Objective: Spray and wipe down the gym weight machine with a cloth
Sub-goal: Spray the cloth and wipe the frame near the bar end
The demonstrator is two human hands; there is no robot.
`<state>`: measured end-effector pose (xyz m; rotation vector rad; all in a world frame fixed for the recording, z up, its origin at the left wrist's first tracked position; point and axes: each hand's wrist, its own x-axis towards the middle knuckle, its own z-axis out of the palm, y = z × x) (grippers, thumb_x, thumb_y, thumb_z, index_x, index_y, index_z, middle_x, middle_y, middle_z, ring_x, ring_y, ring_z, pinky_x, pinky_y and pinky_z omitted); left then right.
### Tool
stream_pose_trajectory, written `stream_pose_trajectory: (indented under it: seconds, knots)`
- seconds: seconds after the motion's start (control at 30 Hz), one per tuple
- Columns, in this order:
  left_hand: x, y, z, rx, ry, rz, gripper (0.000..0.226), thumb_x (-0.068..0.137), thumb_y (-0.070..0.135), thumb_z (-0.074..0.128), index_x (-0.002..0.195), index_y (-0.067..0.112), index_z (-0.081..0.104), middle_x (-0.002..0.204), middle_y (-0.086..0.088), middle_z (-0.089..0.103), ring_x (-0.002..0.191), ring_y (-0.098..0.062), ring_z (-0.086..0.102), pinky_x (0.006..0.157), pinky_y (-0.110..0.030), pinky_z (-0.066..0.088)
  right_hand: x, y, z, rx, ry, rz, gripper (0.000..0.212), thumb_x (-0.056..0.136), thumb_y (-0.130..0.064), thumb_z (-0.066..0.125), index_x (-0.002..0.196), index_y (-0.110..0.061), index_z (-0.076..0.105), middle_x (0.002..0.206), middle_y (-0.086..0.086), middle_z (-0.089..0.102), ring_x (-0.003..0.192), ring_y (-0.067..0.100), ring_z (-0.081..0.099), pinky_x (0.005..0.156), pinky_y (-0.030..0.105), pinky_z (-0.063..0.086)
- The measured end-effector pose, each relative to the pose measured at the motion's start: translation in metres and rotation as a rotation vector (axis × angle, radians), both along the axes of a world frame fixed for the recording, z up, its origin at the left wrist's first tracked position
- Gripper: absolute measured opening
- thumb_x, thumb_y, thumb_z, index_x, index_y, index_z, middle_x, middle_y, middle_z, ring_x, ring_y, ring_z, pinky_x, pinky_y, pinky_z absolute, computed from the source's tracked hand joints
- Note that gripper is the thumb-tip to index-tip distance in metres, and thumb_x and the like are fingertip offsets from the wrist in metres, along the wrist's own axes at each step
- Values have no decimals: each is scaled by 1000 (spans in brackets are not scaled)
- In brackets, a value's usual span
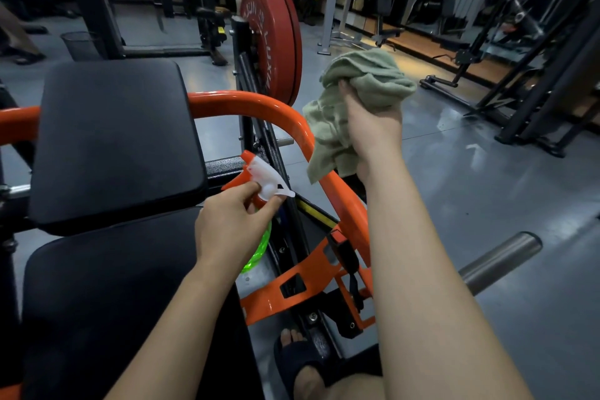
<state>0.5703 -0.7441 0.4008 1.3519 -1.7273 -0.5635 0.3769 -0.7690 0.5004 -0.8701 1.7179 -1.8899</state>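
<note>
My left hand (232, 222) grips a spray bottle (259, 242) by its neck; the bottle has a white and orange trigger head and a clear green body, mostly hidden under the hand. Its nozzle points up and left, close to the machine's orange curved bar (266, 102). My right hand (373, 127) holds a bunched pale green cloth (367, 78) raised just right of that bar, with a corner of the cloth hanging against it. The machine has a black chest pad (113, 140) and a black seat (113, 302) to the left.
Red weight plates (276, 39) are loaded on the machine behind the bar. A steel peg (500, 261) sticks out at lower right. My sandalled foot (302, 364) stands by the orange base frame (308, 282). Black racks (535, 75) stand at right, and a mesh bin (81, 45) at far left.
</note>
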Motion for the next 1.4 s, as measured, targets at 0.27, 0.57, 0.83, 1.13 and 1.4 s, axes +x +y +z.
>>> stream_pose_trajectory:
  seconds: [0.27, 0.57, 0.83, 1.13, 1.4]
  knots:
    - [16, -3, 2, 15, 172, 67, 45, 88, 47, 75, 64, 14, 55, 53, 4, 42, 52, -12, 37, 54, -32, 31, 20, 17, -3, -80, 205, -151, 55, 93, -9, 61, 142, -31, 46, 107, -15, 63, 91, -6, 61, 63, 4, 47]
    - [5, 8, 1, -10, 18, 55, 38, 91, 48, 69, 67, 28, 49, 55, 7, 46, 58, -14, 49, 56, -32, 32, 22, 6, 3, -106, 409, -256, 67, 88, -2, 64, 148, -25, 44, 139, -1, 56, 127, 17, 54, 100, 28, 49]
    - [5, 4, -5, -100, -79, 24, 35, 93, 49, 66, 72, 26, 50, 56, 6, 42, 57, -16, 48, 52, -31, 28, 19, -9, 20, -210, 190, -210, 39, 92, -27, 73, 125, -26, 51, 98, -21, 61, 81, -17, 55, 61, -1, 41]
    - [9, -2, -2, -102, -11, 51, 43, 96, 45, 66, 66, 29, 39, 53, 7, 39, 52, -11, 43, 52, -30, 26, -2, 1, 29, -117, -255, 29, 33, 85, -50, 75, 104, -24, 69, 87, -8, 78, 83, 12, 75, 80, 36, 62]
    - [9, -2, -3, -105, 1, 51, 41, 96, 44, 66, 66, 28, 42, 54, 8, 40, 53, -10, 43, 52, -30, 26, 4, 2, 36, -130, -312, 15, 30, 88, -45, 73, 108, -23, 68, 90, -7, 78, 80, 10, 75, 70, 29, 60]
